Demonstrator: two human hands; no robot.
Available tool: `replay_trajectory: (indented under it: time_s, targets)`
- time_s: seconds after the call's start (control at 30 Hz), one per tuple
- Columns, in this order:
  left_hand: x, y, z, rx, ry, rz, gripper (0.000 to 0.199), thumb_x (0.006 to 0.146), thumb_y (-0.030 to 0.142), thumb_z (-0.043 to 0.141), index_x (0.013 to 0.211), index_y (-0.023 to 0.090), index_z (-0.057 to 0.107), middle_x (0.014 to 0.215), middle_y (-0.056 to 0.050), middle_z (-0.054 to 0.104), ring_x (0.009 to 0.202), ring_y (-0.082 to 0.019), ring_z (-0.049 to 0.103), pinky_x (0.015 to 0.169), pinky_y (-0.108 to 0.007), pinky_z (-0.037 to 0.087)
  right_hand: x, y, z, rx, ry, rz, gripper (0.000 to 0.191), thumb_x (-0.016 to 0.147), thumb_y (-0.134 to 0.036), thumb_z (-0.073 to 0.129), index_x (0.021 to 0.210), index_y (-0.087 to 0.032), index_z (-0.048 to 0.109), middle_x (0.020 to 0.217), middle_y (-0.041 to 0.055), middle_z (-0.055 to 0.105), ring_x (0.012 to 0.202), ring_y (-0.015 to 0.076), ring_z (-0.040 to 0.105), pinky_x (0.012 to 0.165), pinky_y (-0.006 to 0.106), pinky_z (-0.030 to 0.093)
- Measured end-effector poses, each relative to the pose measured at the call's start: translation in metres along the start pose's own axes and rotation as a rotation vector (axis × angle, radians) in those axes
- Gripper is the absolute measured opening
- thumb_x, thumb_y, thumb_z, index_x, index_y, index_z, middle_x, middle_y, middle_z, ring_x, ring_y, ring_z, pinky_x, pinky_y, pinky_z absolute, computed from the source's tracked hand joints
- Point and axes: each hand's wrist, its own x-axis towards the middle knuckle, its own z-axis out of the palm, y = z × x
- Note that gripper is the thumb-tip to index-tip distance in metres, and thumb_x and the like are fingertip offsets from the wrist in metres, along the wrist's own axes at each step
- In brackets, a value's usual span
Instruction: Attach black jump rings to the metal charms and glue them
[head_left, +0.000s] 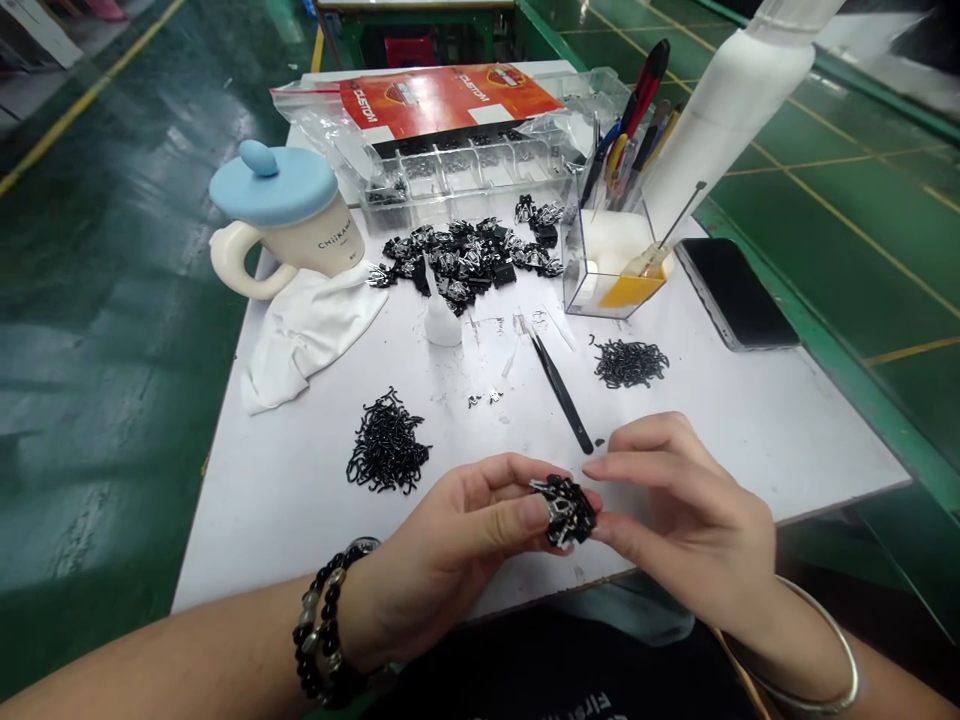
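In my left hand [480, 520] is a small black-and-silver assembled part [568, 512], held between the thumb and fingers above the table's front edge. My right hand [682, 510] is just to the right of it, thumb and forefinger apart; the thumb tip is at the part's right edge, and whether it touches I cannot tell. Beyond the hands lie black tweezers [562, 392]. A heap of small black curved pieces [388, 442] is to the left, and a smaller heap of similar pieces [631, 362] to the right. Several like black-and-silver parts [472, 255] are piled further back.
A white nozzle bottle [442, 322] stands mid-table by a white cloth [307, 335] and a blue-lidded mug [319, 230]. At the right are a clear tool box [611, 290], a tall white bottle [735, 120] and a phone [739, 292]. A compartment tray [465, 195] sits behind.
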Motion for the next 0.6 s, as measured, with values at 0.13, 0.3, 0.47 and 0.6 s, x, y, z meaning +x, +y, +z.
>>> replay_trajectory:
  time_s: [0.13,0.3,0.47,0.6]
  targets:
    - [-0.002,0.000,0.001,0.036,0.022,-0.021,0.026,0.077,0.025,0.070,0.099,0.011,0.065,0.092,-0.007,0.066,0.087,-0.014,0.058,0.087,-0.023,0.042,0.002,0.001,-0.007,-0.249,0.035,-0.279,0.024,0.073,-0.009,0.068,0.095,-0.017,0.063,0.082,0.0049,0.061,0.076,0.0164,0.058,0.064,0.035,0.043]
    - [-0.002,0.001,0.002,0.008,0.012,-0.029,0.026,0.076,0.026,0.070,0.097,0.011,0.067,0.086,-0.006,0.066,0.083,-0.013,0.058,0.082,-0.022,0.043,-0.006,-0.003,-0.016,-0.514,-0.014,-0.439,0.024,0.077,-0.013,0.061,0.100,-0.018,0.064,0.092,0.0034,0.070,0.087,0.0179,0.063,0.063,0.033,0.045]
    - [0.002,-0.001,0.003,-0.024,0.011,-0.015,0.027,0.075,0.024,0.072,0.098,0.012,0.068,0.092,-0.007,0.068,0.087,-0.014,0.060,0.087,-0.024,0.043,-0.002,-0.005,-0.020,-0.485,-0.022,-0.482,0.026,0.075,-0.010,0.060,0.101,-0.013,0.064,0.096,0.0044,0.070,0.093,0.0170,0.063,0.065,0.030,0.047]
    - [-0.009,-0.001,-0.004,0.144,0.138,0.028,0.032,0.074,0.029,0.073,0.105,0.023,0.067,0.112,-0.005,0.066,0.106,-0.020,0.057,0.095,-0.028,0.042,0.002,-0.006,-0.011,-0.436,0.110,-0.427,0.015,0.074,-0.008,0.063,0.089,-0.012,0.066,0.085,0.0024,0.071,0.082,0.0140,0.065,0.070,0.030,0.048]
